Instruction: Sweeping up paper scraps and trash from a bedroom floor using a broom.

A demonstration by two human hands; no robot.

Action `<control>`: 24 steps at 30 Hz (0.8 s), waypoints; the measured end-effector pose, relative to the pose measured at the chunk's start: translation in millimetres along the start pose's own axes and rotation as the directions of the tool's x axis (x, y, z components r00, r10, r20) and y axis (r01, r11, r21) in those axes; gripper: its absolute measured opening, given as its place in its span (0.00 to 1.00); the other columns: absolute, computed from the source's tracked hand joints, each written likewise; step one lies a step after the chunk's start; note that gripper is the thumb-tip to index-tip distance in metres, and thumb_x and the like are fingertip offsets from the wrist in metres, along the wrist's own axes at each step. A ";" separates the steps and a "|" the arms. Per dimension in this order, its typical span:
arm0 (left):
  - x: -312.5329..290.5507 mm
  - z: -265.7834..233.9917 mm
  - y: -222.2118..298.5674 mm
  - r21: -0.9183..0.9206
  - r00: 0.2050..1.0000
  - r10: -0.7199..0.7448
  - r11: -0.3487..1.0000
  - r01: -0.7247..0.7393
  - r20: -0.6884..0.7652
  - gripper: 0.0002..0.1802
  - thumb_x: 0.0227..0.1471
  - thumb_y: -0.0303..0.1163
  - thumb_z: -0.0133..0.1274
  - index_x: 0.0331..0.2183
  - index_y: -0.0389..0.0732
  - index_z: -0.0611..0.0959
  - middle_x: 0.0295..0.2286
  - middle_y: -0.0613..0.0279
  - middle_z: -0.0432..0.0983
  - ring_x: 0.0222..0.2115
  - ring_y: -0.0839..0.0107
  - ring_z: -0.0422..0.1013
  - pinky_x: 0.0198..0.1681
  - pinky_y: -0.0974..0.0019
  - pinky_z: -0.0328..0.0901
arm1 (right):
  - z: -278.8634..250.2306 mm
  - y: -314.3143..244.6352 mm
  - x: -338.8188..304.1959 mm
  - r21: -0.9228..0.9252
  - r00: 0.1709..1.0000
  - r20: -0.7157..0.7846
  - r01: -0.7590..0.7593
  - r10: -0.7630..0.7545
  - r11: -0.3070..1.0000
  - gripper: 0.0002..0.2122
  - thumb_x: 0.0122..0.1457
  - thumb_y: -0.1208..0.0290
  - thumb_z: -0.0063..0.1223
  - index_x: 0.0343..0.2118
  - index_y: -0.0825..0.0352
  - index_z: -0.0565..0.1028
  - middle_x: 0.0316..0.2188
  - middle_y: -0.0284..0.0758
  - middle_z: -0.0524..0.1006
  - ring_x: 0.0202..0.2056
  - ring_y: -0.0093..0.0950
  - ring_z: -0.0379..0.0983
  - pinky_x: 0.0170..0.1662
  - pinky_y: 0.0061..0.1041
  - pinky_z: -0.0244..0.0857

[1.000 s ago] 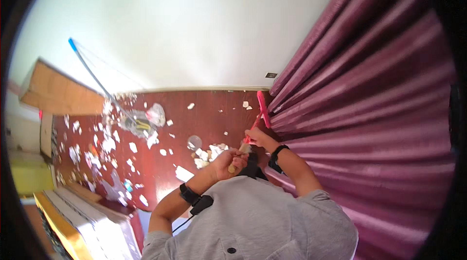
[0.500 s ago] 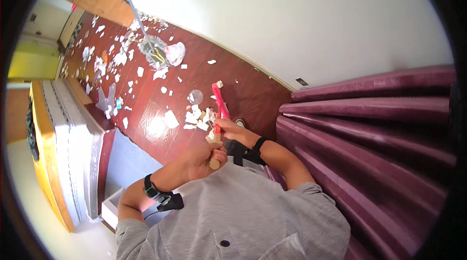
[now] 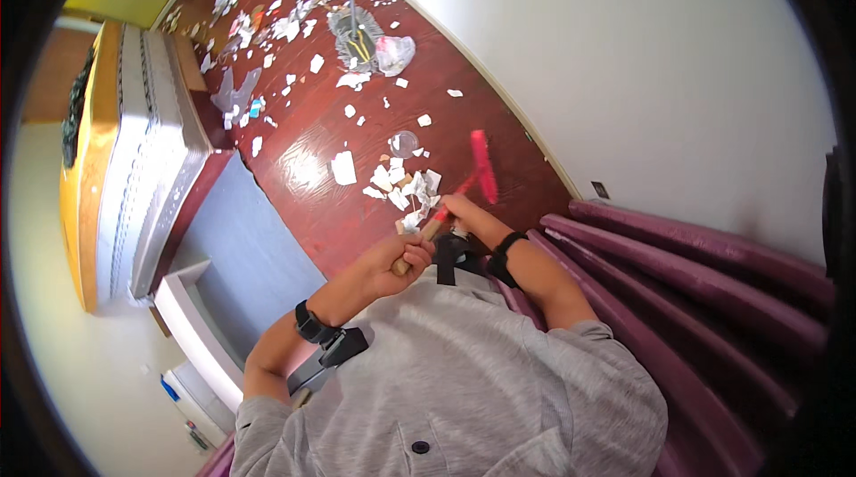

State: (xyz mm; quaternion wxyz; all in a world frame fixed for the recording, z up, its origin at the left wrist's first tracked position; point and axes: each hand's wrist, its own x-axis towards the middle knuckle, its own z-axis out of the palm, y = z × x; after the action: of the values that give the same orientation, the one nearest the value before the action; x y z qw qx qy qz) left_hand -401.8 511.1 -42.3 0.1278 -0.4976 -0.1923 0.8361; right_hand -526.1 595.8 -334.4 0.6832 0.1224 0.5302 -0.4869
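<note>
Broom [image 3: 435,226] with a wooden handle and a pinkish-red head [image 3: 483,167] is held slantwise in front of the body, its head to the right of a heap of torn white scraps [image 3: 403,185], near it but apart, on the side toward the wall [image 3: 678,58]. The head is blurred, so I cannot tell whether it touches the dark red floor [image 3: 455,134]. The grip is closed on both sides: the left hand [image 3: 401,257] wraps the handle's end, the right hand [image 3: 464,212] clasps it lower, by the red section.

The step in hand looks like sweeping litter into that heap, with much left undone: loose paper pieces [image 3: 286,28] lie farther off, around a grey fringed mop [image 3: 355,42] and a plastic bag [image 3: 395,55]. The next stroke probably calls for setting the head flat beyond the strays and drawing them inward gently, without scattering the heap or knocking the clear round container [image 3: 404,143] beside it.
</note>
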 end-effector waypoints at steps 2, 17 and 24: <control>-9.8 5.8 2.9 -0.071 0.998 0.038 0.997 -0.034 0.056 0.06 0.56 0.27 0.37 0.33 0.34 0.64 0.22 0.66 0.61 0.16 0.84 0.58 0.14 0.83 0.59 | 23.4 5.2 35.8 0.153 0.974 0.219 -0.084 0.049 0.985 0.07 0.53 0.75 0.38 0.32 0.68 0.68 0.25 0.34 0.70 0.23 0.27 0.69 0.24 0.28 0.65; -89.1 48.4 198.7 -0.015 0.946 -0.055 0.998 0.063 0.320 0.05 0.53 0.26 0.39 0.33 0.36 0.65 0.22 0.67 0.62 0.15 0.81 0.58 0.15 0.81 0.58 | 165.2 -207.9 46.3 -0.373 0.981 -0.182 -0.007 -0.066 0.928 0.06 0.52 0.69 0.48 0.26 0.64 0.64 0.18 0.32 0.67 0.17 0.26 0.67 0.21 0.25 0.67; -34.9 64.2 276.7 -0.453 0.900 0.109 0.885 0.106 0.422 0.06 0.52 0.25 0.40 0.33 0.33 0.64 0.19 0.68 0.61 0.12 0.83 0.56 0.11 0.81 0.54 | 173.9 -258.9 152.1 -0.363 0.964 -0.264 -0.065 -0.035 0.929 0.02 0.50 0.75 0.44 0.25 0.64 0.64 0.15 0.30 0.65 0.15 0.25 0.64 0.19 0.26 0.65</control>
State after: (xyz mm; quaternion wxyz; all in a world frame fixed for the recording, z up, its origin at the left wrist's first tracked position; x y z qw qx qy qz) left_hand -448.0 237.4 -111.5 -0.0423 -0.3139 -0.4104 0.8551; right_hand -632.3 267.1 -301.5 0.6205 0.0602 0.6980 -0.3524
